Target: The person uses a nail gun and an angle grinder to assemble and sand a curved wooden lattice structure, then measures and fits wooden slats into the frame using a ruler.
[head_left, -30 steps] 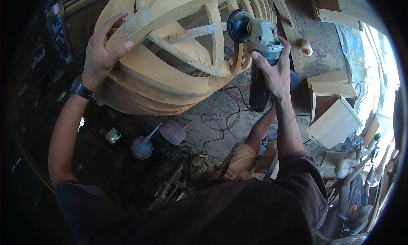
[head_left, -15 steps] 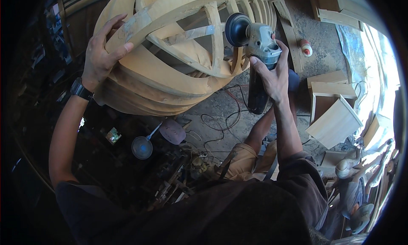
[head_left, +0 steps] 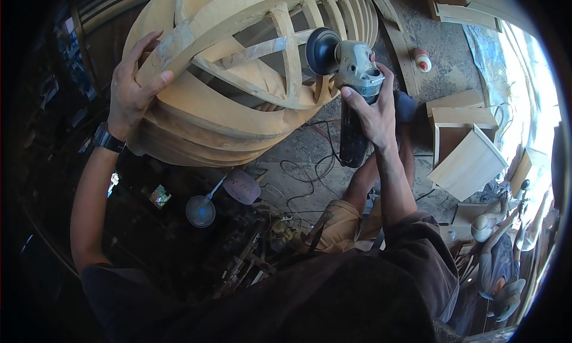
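Left hand: my left hand clamps a pale rib near the upper left of the wooden frame, thumb hooked over the outer face, fingers curled round behind it; a dark wristwatch sits on that wrist

Right hand: my right hand is clenched round the body of the angle grinder, fingers wrapped tight on the grey housing

Where the frame is: it fills the upper centre of my view, held up in front of me above the concrete floor

Where the grinder is: at the frame's right edge, its dark round pad close against a curved slat; whether it actually touches the wood I cannot tell from this angle

How the frame handles: I judge it bulky but not heavy, stiff along the thick bent bands, weaker at the thin slats, so I take it by a broad band, as my left hand does now

How the grinder handles: dense and rigid, it will want to twist in the hand; best grasped round the middle of the body

Frame axis: its long bands sweep from lower left up to upper right

Grinder axis: the long body runs nearly straight down toward me, pad facing left into the frame

Around: a black cable trails over the floor, pale wooden boxes to the right
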Tool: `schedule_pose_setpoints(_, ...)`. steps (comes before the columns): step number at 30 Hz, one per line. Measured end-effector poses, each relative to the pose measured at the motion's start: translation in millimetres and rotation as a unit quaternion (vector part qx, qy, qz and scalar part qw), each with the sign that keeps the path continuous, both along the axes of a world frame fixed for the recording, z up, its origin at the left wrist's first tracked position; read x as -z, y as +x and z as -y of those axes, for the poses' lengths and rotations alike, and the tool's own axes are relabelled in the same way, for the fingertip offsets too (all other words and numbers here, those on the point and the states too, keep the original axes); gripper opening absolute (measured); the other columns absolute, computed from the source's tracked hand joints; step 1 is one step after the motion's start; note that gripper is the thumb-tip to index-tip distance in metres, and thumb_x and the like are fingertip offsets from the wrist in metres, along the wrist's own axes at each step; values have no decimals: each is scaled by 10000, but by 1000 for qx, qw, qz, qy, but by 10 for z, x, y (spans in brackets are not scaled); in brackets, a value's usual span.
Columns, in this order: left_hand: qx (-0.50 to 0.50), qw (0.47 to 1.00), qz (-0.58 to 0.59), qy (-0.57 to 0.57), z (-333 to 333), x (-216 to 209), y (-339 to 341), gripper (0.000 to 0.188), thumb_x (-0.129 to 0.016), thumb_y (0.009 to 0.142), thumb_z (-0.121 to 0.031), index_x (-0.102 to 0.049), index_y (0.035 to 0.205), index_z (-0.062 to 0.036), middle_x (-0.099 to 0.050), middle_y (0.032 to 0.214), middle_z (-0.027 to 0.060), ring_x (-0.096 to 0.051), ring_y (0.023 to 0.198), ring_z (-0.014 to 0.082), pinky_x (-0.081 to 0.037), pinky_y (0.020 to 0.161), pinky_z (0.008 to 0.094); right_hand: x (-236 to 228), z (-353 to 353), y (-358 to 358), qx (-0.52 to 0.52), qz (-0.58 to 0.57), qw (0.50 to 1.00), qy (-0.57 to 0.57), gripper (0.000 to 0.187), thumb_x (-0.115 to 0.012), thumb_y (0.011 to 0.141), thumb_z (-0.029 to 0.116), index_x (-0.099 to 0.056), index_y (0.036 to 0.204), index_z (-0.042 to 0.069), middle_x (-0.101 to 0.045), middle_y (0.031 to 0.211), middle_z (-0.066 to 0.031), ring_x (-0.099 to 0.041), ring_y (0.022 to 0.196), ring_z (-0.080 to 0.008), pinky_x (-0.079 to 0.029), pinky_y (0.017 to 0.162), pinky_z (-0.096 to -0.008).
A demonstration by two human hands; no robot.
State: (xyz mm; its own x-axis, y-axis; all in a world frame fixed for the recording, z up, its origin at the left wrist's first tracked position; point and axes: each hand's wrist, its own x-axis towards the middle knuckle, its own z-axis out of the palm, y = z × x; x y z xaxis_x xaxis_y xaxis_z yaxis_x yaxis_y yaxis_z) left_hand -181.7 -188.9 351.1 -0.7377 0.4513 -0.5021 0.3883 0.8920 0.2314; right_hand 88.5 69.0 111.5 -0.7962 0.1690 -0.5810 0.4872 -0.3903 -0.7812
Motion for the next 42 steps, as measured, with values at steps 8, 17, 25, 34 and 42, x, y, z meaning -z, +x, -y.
schedule_pose_setpoints(8, -4, 1000, 4, -8, 47, 3, 2, 802, -760, 766, -409, -559, 1449, -42, -668, 1227, 159, -653, 1129, 257, -486, 1029, 397, 195, -250, 299, 30, 35, 998, 30, 888, -841, 844, 374, -347, 1454, -40, -597, 1246, -207, -625, 1093, -251, -505, 966, -363)
schedule_pose_setpoints(17, 34, 997, -66, -16, 161, -71, -9, 883, -737, 810, -526, -492, 1519, -61, -583, 1446, 173, -530, 1364, 290, -360, 1184, 441, 873, -439, 674, 228, 7, 965, -132, 696, -772, 898, 244, -377, 1417, 1, -653, 994, -161, -691, 712, -234, -583, 630, -334)
schedule_pose_setpoints(25, 339, 907, -251, -9, -970, 417, 430, 492, -621, 936, -248, -604, 1396, -74, -600, 1430, 109, -504, 1384, 286, -310, 1208, 476, 1550, -758, 737, 261, -78, 951, -146, 554, -720, 924, 272, -439, 1324, 11, -652, 932, -156, -686, 701, -227, -595, 603, -341)
schedule_pose_setpoints(34, 508, 829, -106, -207, -1503, 1598, 862, 482, -482, 980, -314, -609, 1427, -187, -540, 1409, 114, -484, 1311, 281, -335, 1111, 491, 1551, -944, 558, 262, -204, 939, -87, 461, -663, 966, 336, -484, 1235, 8, -662, 840, -169, -682, 632, -231, -590, 575, -330)
schedule_pose_setpoints(42, 538, 785, -188, -245, -1505, 1554, 1090, 474, -487, 900, -280, -728, 1302, -211, -592, 1323, 97, -496, 1281, 268, -332, 1114, 477, 1697, -1310, 817, 310, -255, 912, -85, 403, -706, 949, 343, -581, 1118, 0, -664, 830, -143, -688, 656, -212, -578, 598, -312)
